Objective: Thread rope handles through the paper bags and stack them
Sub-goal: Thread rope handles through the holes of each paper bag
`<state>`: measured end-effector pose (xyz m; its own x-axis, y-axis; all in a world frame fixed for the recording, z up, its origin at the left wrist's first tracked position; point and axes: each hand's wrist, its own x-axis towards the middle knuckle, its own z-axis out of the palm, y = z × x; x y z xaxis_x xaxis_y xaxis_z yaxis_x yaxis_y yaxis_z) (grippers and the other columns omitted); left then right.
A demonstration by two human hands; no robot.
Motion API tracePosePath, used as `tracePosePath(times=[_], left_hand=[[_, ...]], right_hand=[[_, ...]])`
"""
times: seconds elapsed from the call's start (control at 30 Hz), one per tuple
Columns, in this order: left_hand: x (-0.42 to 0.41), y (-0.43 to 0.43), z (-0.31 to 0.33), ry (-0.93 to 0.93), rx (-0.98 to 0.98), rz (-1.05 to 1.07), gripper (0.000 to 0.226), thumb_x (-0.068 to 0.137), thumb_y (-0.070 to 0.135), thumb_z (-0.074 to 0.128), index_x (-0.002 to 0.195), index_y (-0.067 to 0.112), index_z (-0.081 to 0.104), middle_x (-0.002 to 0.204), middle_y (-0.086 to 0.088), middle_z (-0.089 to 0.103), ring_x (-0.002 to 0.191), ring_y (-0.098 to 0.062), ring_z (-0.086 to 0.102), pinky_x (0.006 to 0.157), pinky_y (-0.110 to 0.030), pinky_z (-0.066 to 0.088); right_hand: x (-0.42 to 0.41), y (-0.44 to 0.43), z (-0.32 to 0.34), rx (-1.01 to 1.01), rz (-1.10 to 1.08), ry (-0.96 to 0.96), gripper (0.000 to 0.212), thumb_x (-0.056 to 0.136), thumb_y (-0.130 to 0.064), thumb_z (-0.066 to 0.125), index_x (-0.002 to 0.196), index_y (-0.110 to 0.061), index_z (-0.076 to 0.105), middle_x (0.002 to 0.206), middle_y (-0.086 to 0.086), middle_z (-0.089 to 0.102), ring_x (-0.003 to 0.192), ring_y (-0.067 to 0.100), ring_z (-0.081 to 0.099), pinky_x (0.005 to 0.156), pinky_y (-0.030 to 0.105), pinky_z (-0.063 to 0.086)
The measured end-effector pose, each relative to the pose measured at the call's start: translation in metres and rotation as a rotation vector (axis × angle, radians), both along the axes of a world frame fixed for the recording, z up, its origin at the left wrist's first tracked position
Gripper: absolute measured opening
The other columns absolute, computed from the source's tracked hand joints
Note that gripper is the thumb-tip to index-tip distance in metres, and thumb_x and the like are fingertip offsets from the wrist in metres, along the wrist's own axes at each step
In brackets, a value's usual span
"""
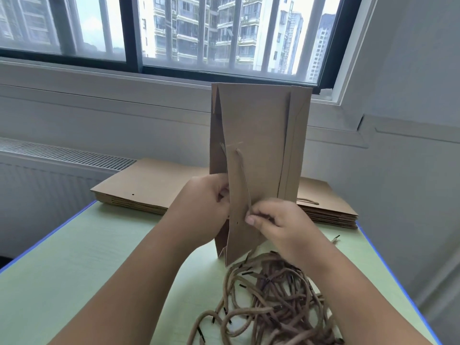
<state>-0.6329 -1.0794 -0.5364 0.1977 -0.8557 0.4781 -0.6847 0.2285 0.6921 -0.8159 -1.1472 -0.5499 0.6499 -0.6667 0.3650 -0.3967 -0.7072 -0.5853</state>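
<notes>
A flat-folded brown paper bag (261, 135) stands on end on the green table (87, 257), tilted slightly. My left hand (201, 202) grips its left edge, fingers curled behind the paper. A brown rope handle (242, 175) comes out of an upper hole and runs down the bag's face. My right hand (273, 220) pinches the rope's lower end beside a small punched hole near the bag's lower edge. A tangled pile of loose rope handles (268, 300) with black tips lies on the table in front of the bag.
A stack of flat bags (144, 188) lies at the back left. Another stack of bags (331, 205) with a rope showing lies at the back right. The table has a blue edge (388, 270). A wall with a radiator and a window stands behind.
</notes>
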Motion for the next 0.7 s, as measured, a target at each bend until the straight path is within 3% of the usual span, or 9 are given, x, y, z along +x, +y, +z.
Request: tracePosePath(times=[0.13, 0.27, 0.37, 0.43, 0.57, 0.7], left_hand=[[0.001, 0.003, 0.003, -0.017, 0.001, -0.003, 0.024, 0.088, 0.006, 0.055, 0.083, 0.022, 0.073, 0.077, 0.01, 0.073, 0.074, -0.015, 0.067, 0.067, -0.038, 0.055], [-0.004, 0.005, 0.003, -0.107, 0.083, -0.012, 0.018, 0.085, 0.007, 0.053, 0.072, 0.013, 0.064, 0.068, 0.001, 0.068, 0.062, -0.02, 0.06, 0.059, -0.037, 0.049], [-0.005, 0.006, 0.002, -0.105, 0.077, -0.012, 0.019, 0.085, 0.006, 0.052, 0.069, 0.012, 0.06, 0.065, -0.001, 0.066, 0.058, -0.02, 0.059, 0.057, -0.037, 0.049], [-0.005, 0.007, 0.003, -0.087, 0.076, -0.03, 0.019, 0.086, 0.006, 0.052, 0.071, 0.012, 0.062, 0.066, -0.001, 0.068, 0.058, -0.017, 0.062, 0.057, -0.037, 0.051], [-0.004, 0.008, 0.004, -0.096, 0.077, -0.045, 0.017, 0.087, 0.01, 0.055, 0.075, 0.014, 0.066, 0.071, 0.001, 0.07, 0.067, -0.021, 0.063, 0.064, -0.043, 0.053], [-0.004, 0.009, 0.005, -0.089, 0.086, -0.075, 0.02, 0.088, 0.009, 0.053, 0.075, 0.016, 0.066, 0.07, 0.0, 0.071, 0.063, -0.02, 0.066, 0.062, -0.044, 0.054]], right_hand=[[0.001, 0.0, 0.0, 0.064, -0.039, 0.244, 0.018, 0.096, -0.029, 0.066, 0.082, -0.02, 0.07, 0.087, -0.004, 0.065, 0.08, 0.013, 0.061, 0.08, 0.039, 0.052], [0.002, 0.007, 0.001, 0.142, -0.027, 0.451, 0.016, 0.096, -0.033, 0.066, 0.087, -0.021, 0.07, 0.079, -0.001, 0.068, 0.068, 0.011, 0.058, 0.063, 0.027, 0.047], [0.002, 0.008, 0.001, 0.114, -0.024, 0.51, 0.014, 0.093, -0.032, 0.07, 0.084, -0.022, 0.068, 0.069, -0.007, 0.059, 0.057, 0.002, 0.05, 0.052, 0.015, 0.038], [0.001, 0.006, 0.001, 0.152, -0.054, 0.44, 0.011, 0.09, -0.025, 0.072, 0.081, -0.024, 0.068, 0.064, -0.01, 0.058, 0.055, 0.0, 0.051, 0.052, 0.014, 0.039], [-0.001, 0.007, 0.002, 0.319, -0.031, 0.094, 0.024, 0.09, -0.003, 0.07, 0.08, -0.024, 0.072, 0.073, -0.008, 0.073, 0.071, 0.005, 0.069, 0.072, 0.024, 0.057], [-0.001, 0.011, 0.003, 0.253, 0.002, -0.155, 0.017, 0.088, 0.003, 0.07, 0.084, -0.014, 0.068, 0.08, 0.002, 0.077, 0.079, 0.014, 0.073, 0.08, 0.031, 0.059]])
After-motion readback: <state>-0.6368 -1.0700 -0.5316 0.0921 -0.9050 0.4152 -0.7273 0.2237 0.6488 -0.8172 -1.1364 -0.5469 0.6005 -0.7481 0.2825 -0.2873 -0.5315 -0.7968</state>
